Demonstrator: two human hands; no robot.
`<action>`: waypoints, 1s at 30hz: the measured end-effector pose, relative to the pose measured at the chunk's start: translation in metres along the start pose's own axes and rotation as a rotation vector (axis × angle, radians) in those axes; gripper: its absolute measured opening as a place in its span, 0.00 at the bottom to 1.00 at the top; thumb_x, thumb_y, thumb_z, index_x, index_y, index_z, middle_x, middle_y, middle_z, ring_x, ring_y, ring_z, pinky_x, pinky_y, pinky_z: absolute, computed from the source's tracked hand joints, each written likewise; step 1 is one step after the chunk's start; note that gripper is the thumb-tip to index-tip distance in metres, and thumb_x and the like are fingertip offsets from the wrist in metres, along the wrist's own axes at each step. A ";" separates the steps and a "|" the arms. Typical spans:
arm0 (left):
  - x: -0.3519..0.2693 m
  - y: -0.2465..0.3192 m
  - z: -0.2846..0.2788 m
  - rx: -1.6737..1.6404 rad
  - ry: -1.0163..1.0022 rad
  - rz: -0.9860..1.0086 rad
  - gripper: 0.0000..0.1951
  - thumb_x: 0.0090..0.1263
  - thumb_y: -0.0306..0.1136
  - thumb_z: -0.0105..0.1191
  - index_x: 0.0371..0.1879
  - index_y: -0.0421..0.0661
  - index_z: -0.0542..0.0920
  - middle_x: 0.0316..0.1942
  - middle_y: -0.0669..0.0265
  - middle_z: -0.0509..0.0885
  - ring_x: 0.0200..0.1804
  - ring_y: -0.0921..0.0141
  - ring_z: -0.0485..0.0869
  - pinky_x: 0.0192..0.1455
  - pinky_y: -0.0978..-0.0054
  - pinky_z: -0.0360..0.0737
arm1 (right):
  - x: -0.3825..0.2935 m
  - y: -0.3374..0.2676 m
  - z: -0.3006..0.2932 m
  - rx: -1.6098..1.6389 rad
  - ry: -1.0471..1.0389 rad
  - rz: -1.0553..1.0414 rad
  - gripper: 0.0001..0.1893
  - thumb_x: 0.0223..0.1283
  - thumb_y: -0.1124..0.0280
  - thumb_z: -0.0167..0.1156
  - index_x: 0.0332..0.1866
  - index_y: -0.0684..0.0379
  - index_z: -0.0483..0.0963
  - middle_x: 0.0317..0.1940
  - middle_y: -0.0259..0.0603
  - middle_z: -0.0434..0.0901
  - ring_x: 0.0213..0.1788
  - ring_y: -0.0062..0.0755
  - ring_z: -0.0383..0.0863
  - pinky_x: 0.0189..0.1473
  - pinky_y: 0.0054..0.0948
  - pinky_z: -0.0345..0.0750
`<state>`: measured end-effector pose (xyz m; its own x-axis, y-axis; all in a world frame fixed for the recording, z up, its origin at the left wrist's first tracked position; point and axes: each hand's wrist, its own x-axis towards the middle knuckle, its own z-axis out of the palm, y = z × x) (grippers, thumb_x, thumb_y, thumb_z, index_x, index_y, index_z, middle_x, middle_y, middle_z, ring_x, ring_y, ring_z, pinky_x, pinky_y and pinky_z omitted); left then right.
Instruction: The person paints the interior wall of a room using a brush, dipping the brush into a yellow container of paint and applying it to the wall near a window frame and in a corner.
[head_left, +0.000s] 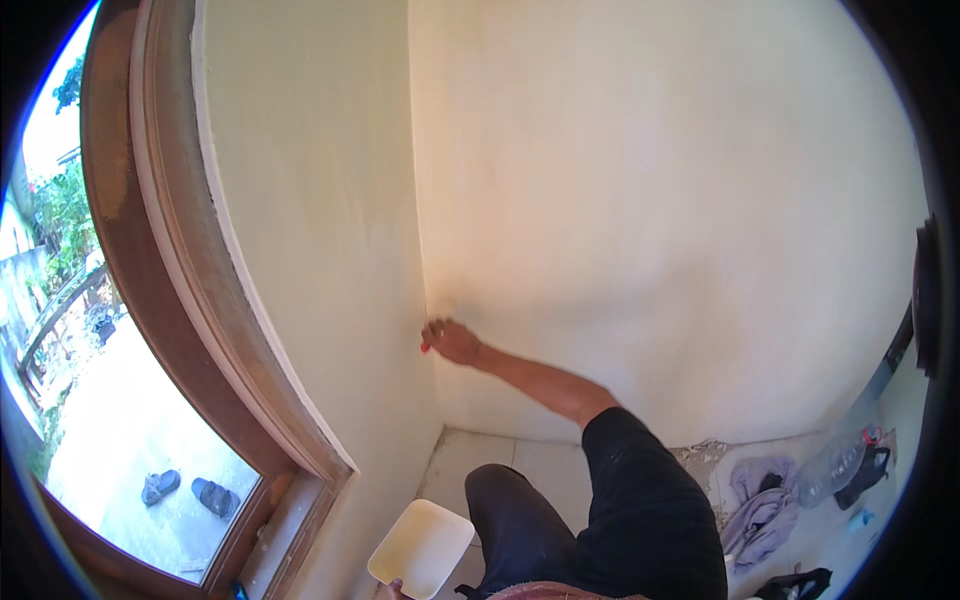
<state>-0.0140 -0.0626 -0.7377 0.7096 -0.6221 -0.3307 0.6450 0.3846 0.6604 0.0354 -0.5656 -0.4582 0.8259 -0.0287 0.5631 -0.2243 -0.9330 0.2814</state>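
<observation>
My right hand (452, 341) reaches out to the inner corner where two cream walls meet. Its fingers are closed around a tool with a red handle (425, 348); most of the tool is hidden by the hand, so its kind is unclear. Low in the view, only the fingertips of my left hand (395, 589) show, gripping the near rim of a shallow, pale yellow plastic container (421, 547). The container is beside my bent knee, close to the left wall (322, 225). The right-hand wall (637, 187) carries the soft shadow of my arm.
A brown wooden frame (247, 397) borders an opening at left, with a pair of sandals (187, 491) outside. On the tiled floor (487, 457) at right lie a crumpled grey cloth (761, 510), a clear plastic bottle (832, 465) and dark items (799, 585). Broken plaster (701, 454) edges the wall base.
</observation>
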 end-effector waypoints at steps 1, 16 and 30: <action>0.009 -0.010 -0.019 -0.122 -0.009 -0.102 0.31 0.73 0.49 0.40 0.68 0.39 0.60 0.62 0.54 0.72 0.63 0.58 0.72 0.67 0.57 0.67 | -0.011 -0.010 0.011 0.142 -0.005 -0.008 0.08 0.57 0.77 0.50 0.42 0.60 0.72 0.37 0.49 0.79 0.37 0.48 0.80 0.36 0.41 0.79; -0.007 0.045 0.070 0.032 0.059 0.006 0.22 0.67 0.42 0.41 0.52 0.37 0.73 0.44 0.57 0.81 0.48 0.64 0.82 0.50 0.68 0.78 | -0.048 -0.081 -0.088 1.203 0.304 0.692 0.05 0.59 0.78 0.63 0.29 0.67 0.77 0.23 0.36 0.81 0.27 0.18 0.80 0.30 0.22 0.78; 0.020 0.080 0.133 0.127 -0.106 -0.010 0.20 0.68 0.42 0.42 0.50 0.40 0.74 0.42 0.63 0.81 0.45 0.70 0.81 0.48 0.70 0.78 | -0.110 -0.170 -0.182 1.427 0.124 0.814 0.03 0.56 0.80 0.64 0.32 0.68 0.77 0.28 0.38 0.82 0.29 0.22 0.82 0.32 0.22 0.80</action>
<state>0.0143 -0.1353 -0.6021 0.6654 -0.6964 -0.2689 0.6056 0.2930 0.7399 -0.1108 -0.3382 -0.4266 0.6771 -0.6844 0.2704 0.1341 -0.2465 -0.9598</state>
